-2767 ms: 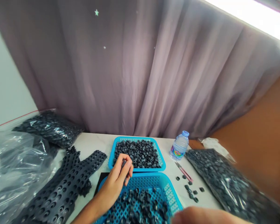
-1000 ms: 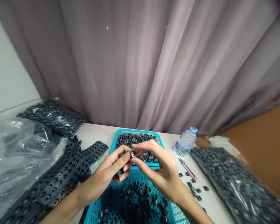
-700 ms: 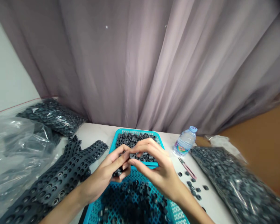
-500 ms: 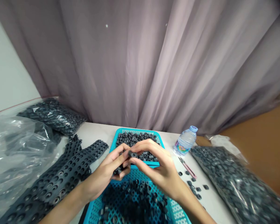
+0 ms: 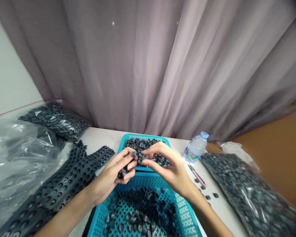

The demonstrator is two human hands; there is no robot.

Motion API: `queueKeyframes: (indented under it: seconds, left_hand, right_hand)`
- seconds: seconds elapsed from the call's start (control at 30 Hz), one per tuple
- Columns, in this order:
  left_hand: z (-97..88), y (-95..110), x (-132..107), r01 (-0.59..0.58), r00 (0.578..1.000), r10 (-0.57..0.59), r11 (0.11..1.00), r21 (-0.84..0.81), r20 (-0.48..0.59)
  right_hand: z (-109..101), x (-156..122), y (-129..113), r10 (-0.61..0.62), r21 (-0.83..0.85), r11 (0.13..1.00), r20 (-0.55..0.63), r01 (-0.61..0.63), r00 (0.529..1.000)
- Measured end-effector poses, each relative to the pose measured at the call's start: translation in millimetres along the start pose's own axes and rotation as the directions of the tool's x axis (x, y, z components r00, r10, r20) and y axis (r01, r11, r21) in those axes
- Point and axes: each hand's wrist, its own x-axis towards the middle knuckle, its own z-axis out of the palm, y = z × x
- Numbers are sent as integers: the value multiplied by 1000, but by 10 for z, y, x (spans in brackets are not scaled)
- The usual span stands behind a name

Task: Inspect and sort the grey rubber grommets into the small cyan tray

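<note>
My left hand [image 5: 113,174] is curled around several small black ring parts [image 5: 122,171] and pinches one ring [image 5: 134,153] at its fingertips. My right hand [image 5: 169,169] pinches another small black ring [image 5: 144,156] just beside it, fingertips nearly touching. Both hands hover between two blue baskets. The near basket [image 5: 185,215] holds scattered black rings. The far basket [image 5: 125,140] is piled full of them.
Black perforated strips [image 5: 64,184] lie to the left, beside clear plastic bags [image 5: 17,154] of black parts. A water bottle [image 5: 194,148], pink tweezers [image 5: 196,174], loose rings [image 5: 207,197] and another full bag [image 5: 249,194] are at the right. A curtain [image 5: 148,65] hangs behind the white table [image 5: 101,136].
My right hand came up to meet the left over the baskets. The two hands worked a ring between their fingertips and have now drawn slightly apart, each pinching a ring.
</note>
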Motion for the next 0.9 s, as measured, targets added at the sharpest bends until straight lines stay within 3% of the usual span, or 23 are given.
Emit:
queueKeyframes:
  seconds: [0.5,0.9]
  left_hand:
    - [46,26,-29,11,1000,-11,999,-36,-15]
    - [52,21,-25,12,999,-13,1000,-14,-31]
  right_hand:
    - [40,-20,86,229,222,948,20,-227,973]
    - [45,-5,49,166,295,940,40,-171,985]
